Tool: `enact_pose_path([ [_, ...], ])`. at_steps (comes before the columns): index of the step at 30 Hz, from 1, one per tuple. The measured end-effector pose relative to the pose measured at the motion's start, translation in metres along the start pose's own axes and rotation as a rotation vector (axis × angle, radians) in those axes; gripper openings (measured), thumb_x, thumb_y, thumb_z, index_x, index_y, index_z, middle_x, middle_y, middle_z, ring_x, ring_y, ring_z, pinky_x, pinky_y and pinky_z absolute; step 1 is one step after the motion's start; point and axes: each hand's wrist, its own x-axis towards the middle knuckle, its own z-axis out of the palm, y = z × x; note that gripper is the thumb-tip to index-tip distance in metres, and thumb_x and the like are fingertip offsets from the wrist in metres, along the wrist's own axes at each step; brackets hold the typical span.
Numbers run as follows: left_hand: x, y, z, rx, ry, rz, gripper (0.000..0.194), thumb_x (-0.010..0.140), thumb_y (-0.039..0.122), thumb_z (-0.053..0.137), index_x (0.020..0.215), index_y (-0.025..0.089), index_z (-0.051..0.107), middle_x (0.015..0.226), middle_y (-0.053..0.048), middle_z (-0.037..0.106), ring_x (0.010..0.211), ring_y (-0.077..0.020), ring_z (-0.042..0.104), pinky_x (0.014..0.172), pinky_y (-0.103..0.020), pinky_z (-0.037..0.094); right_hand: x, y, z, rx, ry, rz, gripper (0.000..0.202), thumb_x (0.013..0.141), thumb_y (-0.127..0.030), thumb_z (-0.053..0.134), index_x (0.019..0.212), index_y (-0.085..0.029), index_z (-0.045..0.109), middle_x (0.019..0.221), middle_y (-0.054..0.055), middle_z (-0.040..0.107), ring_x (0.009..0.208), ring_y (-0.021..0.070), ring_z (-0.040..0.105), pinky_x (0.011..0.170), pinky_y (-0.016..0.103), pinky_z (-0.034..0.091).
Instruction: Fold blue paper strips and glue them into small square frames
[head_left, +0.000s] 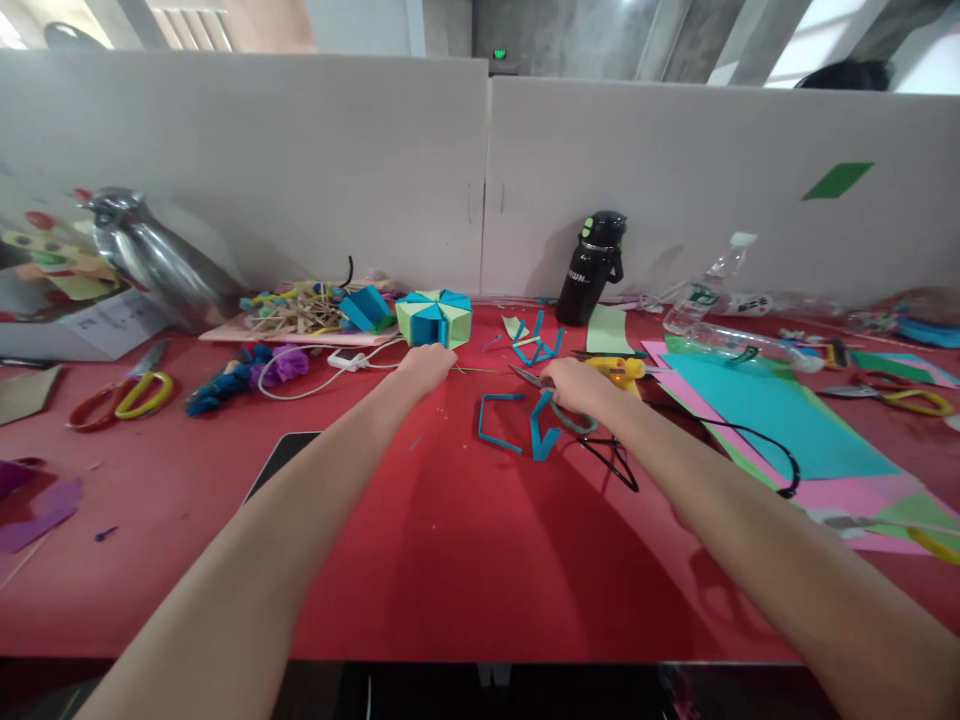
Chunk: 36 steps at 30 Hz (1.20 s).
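Observation:
My left hand (427,366) is at the near side of a round blue and pale green folded-paper piece (435,312), its fingers closed on or against a blue part; the fingertips are hard to see. My right hand (571,386) is closed around scissors (531,377) whose blades point left and whose greenish handle loop shows below the fingers. Bent blue paper strips (501,440) lie just below and left of the right hand, and more blue strips (538,345) lie beyond it. A yellow glue gun (616,370) is behind the right hand.
A black bottle (589,275), a clear plastic bottle (705,290) and coloured paper sheets (780,410) are on the right. To the left are a metal jug (161,260), red-yellow scissors (124,395), purple crepe paper (283,368), a white cable (300,396) and a dark tablet (281,460).

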Motion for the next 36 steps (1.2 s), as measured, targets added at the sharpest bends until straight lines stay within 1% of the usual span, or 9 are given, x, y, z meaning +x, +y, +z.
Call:
enact_pose_path([
  [4,0.005,-0.005,-0.003,0.101,-0.024,0.077,0.034,0.087,0.001,0.053,0.108,0.016,0.076,0.111,-0.021,0.073,0.113,-0.0339,0.069,0.094,-0.042,0.052,0.002,-0.002,-0.002,-0.009,-0.012,0.021,0.018,0.092,-0.026,0.062,0.103,-0.019,0.074,0.113,0.016,0.074,0.102,0.0289,0.071,0.077,0.032,0.05],
  [10,0.01,-0.015,-0.007,0.188,-0.057,0.163,0.029,0.089,0.01,0.054,0.108,0.014,0.076,0.106,-0.02,0.074,0.105,-0.0323,0.071,0.086,-0.036,0.054,0.002,-0.008,-0.009,-0.036,-0.013,0.063,0.024,0.089,-0.024,0.066,0.111,-0.015,0.072,0.113,0.021,0.072,0.11,0.0346,0.07,0.083,0.036,0.053],
  [16,0.013,-0.017,-0.006,0.224,-0.06,0.211,0.029,0.087,0.007,0.055,0.104,0.013,0.077,0.106,-0.02,0.075,0.103,-0.032,0.072,0.085,-0.035,0.053,-0.001,-0.012,-0.009,-0.065,0.009,0.129,0.035,0.088,-0.022,0.067,0.121,-0.01,0.068,0.118,0.028,0.069,0.114,0.0402,0.068,0.087,0.043,0.055],
  [19,0.009,-0.014,-0.004,0.22,-0.03,0.206,0.029,0.087,0.006,0.057,0.105,0.015,0.077,0.108,-0.019,0.074,0.106,-0.0314,0.071,0.088,-0.036,0.052,0.001,-0.013,-0.009,-0.069,0.004,0.136,0.035,0.087,-0.019,0.068,0.12,-0.009,0.069,0.117,0.029,0.07,0.113,0.041,0.069,0.086,0.044,0.055],
  [22,0.003,-0.012,-0.005,0.206,0.01,0.194,0.032,0.086,0.005,0.058,0.11,0.018,0.075,0.113,-0.017,0.074,0.109,-0.0301,0.07,0.091,-0.035,0.051,0.004,-0.013,-0.009,-0.064,0.041,0.12,0.032,0.087,-0.018,0.066,0.117,-0.009,0.069,0.116,0.027,0.071,0.11,0.04,0.07,0.086,0.044,0.056],
  [27,-0.001,-0.017,-0.012,0.173,0.082,0.138,0.033,0.088,0.004,0.051,0.11,0.015,0.073,0.116,-0.017,0.073,0.108,-0.0304,0.07,0.087,-0.036,0.052,0.013,-0.01,-0.007,-0.033,0.174,0.019,0.027,0.092,-0.025,0.06,0.117,-0.017,0.069,0.124,0.017,0.07,0.115,0.0323,0.067,0.091,0.041,0.054],
  [30,0.001,-0.021,-0.017,0.122,0.14,0.101,0.037,0.087,0.005,0.05,0.113,0.018,0.073,0.122,-0.013,0.072,0.112,-0.0285,0.068,0.087,-0.034,0.052,0.021,-0.007,-0.004,-0.021,0.234,-0.049,0.032,0.097,-0.033,0.057,0.123,-0.019,0.067,0.129,0.014,0.067,0.122,0.029,0.062,0.098,0.039,0.05],
  [33,0.004,-0.025,-0.021,0.059,0.187,0.067,0.041,0.087,0.006,0.05,0.114,0.024,0.074,0.123,-0.008,0.072,0.112,-0.025,0.067,0.086,-0.031,0.051,0.028,-0.003,-0.001,-0.024,0.253,-0.086,0.037,0.097,-0.04,0.059,0.127,-0.019,0.068,0.131,0.013,0.066,0.126,0.0292,0.058,0.102,0.039,0.048],
  [36,0.005,-0.028,-0.024,-0.005,0.204,0.034,0.038,0.087,0.009,0.051,0.111,0.025,0.076,0.118,-0.008,0.075,0.108,-0.0246,0.068,0.083,-0.03,0.051,0.035,0.001,0.003,-0.035,0.239,-0.073,0.033,0.097,-0.036,0.059,0.122,-0.019,0.071,0.128,0.015,0.067,0.122,0.0302,0.06,0.098,0.04,0.049],
])
